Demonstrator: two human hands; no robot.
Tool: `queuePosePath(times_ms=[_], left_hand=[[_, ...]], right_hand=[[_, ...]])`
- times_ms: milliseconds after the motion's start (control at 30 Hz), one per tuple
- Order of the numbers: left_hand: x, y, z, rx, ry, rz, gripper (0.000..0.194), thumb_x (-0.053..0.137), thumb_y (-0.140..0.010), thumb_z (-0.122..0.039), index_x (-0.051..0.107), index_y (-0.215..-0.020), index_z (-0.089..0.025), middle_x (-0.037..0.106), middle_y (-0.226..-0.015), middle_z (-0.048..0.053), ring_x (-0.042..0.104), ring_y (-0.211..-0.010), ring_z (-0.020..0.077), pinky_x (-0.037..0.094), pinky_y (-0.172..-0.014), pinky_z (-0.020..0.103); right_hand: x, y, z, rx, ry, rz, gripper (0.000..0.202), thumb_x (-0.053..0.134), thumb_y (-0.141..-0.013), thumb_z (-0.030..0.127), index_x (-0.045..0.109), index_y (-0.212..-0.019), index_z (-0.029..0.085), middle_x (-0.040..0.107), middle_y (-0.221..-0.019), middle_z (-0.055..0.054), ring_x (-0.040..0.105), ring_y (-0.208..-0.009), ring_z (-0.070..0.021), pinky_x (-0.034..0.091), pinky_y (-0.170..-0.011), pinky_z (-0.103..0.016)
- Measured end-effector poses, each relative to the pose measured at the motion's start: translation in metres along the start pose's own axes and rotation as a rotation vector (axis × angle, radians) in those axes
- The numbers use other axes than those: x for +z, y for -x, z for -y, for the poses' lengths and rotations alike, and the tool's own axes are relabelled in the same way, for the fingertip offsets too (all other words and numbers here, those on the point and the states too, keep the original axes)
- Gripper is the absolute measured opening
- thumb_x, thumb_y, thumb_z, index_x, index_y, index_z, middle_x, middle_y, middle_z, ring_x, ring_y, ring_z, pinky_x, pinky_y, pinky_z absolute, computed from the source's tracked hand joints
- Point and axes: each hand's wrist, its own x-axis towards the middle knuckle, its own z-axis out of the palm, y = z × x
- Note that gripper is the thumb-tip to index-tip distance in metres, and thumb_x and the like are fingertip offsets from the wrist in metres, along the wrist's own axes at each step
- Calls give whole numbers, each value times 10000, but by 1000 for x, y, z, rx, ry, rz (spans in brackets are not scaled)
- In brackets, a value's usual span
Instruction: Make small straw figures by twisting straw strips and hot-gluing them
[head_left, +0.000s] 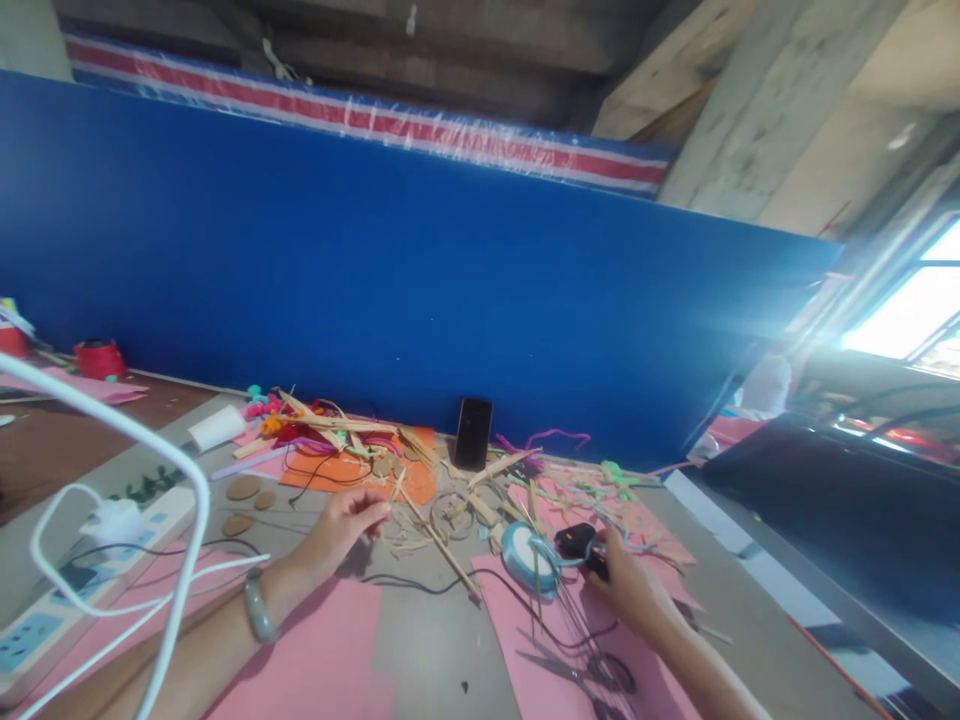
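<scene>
My left hand (354, 518), with a bangle at the wrist, is closed in a pinch above the table. A short tan strip (397, 485) sticks up at its fingertips. On the right, my right hand (616, 565) is wrapped around what looks like a black glue gun (576, 541), partly hidden by the fingers. A roll of light blue ribbon (529, 560) lies just left of it. Dark-handled scissors (559, 668) rest open on pink paper (502, 610) nearer to me. Between the hands lies a long thin tan stick (439, 545).
Tan strips and coloured pipe cleaners (330, 425) pile up on orange paper (315, 472). A phone (473, 433) leans on the blue partition (420, 270). At left are a power strip (90, 580), a looping white cable (196, 490) and cardboard discs (243, 487). A black cord (420, 583) crosses the table.
</scene>
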Motion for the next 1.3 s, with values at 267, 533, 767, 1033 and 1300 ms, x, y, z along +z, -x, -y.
queuePosePath(times_ms=[267,533,767,1033,1300], left_hand=[[6,2,-2,-13,60,-26,319,816,-640,-431,669,-660,-149,643,-565,6,518,-457,83,411,-479,198],[0,-1,2,31,19,46,276,782,-704,-415,694,-692,-154,606,-542,-8,520,-482,87,416,-512,199],[2,1,1,7,36,51,262,770,-717,-400,688,-692,-153,597,-545,-11,515,-484,84,404,-513,197],[3,0,3,-28,50,42,245,756,-730,-378,678,-699,-148,594,-546,-18,501,-477,75,377,-477,178],[5,-3,-2,-36,96,-15,328,809,-637,-425,641,-653,-145,630,-569,-4,513,-464,74,392,-470,181]], right_hand=[[-107,-13,19,-86,154,290,294,620,-555,78,588,-813,215,662,-708,-11,632,-661,-203,374,-521,-243],[-146,-13,36,-13,151,628,327,749,-455,97,631,-726,238,597,-593,70,487,-399,-107,303,-415,-224],[-146,5,50,-158,74,420,323,644,-515,89,604,-794,248,642,-678,28,587,-580,-159,313,-466,-221],[-130,15,81,-306,-448,384,366,615,-648,189,525,-1000,228,505,-567,82,470,-529,-121,327,-507,-227],[-53,12,137,-342,-880,62,273,515,-670,192,556,-940,192,593,-680,13,558,-604,-167,409,-567,-268]])
